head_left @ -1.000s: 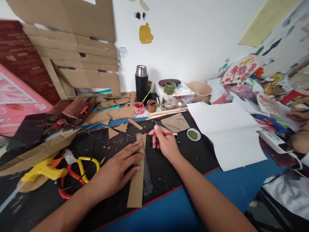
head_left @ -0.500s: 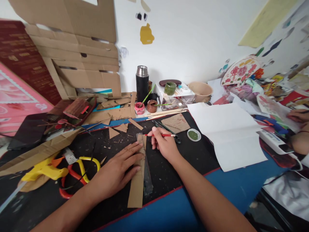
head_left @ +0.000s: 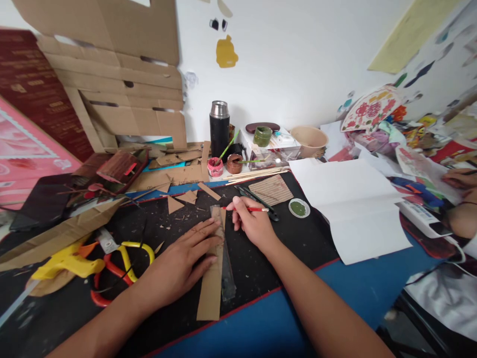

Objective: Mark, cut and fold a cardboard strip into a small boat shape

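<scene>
My left hand (head_left: 186,258) lies flat with fingers stretched out, pressing on a clear ruler (head_left: 228,283) laid over a brown cardboard strip (head_left: 209,298). The ruler runs slightly askew of the strip, its lower end sticking out to the right. In my right hand (head_left: 253,221) a red pencil (head_left: 257,209) is pinched, pointing left. Its tip is at the top right edge of the strip and ruler. Just beyond my right hand lie a dark green cutter (head_left: 274,216) and a corrugated cardboard piece (head_left: 272,190).
Left of my hand are a yellow glue gun (head_left: 67,261) and red and yellow scissors (head_left: 128,263). Cardboard scraps (head_left: 186,197), a black flask (head_left: 219,130) and paint jars (head_left: 215,167) stand behind. Right are a green paint lid (head_left: 299,208), white paper (head_left: 357,204) and another person's hand (head_left: 462,177).
My right hand and the pencil have shifted very slightly left. My left hand, the ruler and the strip look unmoved.
</scene>
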A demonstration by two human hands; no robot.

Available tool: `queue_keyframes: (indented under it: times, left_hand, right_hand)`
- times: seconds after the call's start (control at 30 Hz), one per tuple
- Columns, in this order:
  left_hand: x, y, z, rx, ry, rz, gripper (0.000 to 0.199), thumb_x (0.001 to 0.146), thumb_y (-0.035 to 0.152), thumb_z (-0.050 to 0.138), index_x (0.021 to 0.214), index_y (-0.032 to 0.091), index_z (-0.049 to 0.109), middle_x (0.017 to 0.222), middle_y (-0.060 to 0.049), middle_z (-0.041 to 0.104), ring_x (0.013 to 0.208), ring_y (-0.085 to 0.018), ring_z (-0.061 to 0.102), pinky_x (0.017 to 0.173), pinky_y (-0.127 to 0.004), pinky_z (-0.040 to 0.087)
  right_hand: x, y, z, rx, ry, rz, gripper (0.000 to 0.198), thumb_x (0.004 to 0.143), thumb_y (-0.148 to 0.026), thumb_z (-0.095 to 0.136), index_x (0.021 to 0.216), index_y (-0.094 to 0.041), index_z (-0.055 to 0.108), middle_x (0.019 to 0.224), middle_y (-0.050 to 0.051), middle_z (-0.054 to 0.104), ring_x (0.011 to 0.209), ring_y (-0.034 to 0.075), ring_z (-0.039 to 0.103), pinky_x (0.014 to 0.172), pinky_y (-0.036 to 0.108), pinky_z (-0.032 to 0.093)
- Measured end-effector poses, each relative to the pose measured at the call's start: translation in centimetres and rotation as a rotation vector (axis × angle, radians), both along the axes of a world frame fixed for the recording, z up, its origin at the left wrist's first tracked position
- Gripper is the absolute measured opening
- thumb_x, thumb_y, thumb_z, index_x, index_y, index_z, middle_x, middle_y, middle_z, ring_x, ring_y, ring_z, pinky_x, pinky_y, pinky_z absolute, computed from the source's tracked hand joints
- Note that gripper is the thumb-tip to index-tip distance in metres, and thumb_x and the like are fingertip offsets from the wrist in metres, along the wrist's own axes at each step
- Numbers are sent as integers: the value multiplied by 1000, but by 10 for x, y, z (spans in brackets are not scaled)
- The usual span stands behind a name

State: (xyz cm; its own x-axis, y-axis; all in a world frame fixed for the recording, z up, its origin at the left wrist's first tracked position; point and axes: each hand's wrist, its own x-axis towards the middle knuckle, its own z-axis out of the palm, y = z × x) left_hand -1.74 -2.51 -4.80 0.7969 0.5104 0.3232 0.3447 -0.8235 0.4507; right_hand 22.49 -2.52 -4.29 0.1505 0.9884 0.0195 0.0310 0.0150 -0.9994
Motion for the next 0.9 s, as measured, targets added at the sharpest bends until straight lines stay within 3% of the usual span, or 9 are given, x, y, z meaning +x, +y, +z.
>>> queue_keyframes:
  times: [0.6,0.9]
  left_hand:
    - [1,0,-1,7,-1,1,37,112,25,55,147,26,67,168,-10,57,161,-30,47,129,-52,48]
    - [1,1,0,31,3,-9,35,113,25,55,145,24,67,167,-10,58,161,-28,48,130,-51,47]
  right_hand:
    - [-1,-2,1,30,-34,15,52,103,-68,61,87,-20,75,63,-4,61,47,11,57,49,24,43]
    - [-2,-3,1,57,-84,5,55,106,-67,57,81,-21,72,53,-6,56,43,12,55,49,25,43]
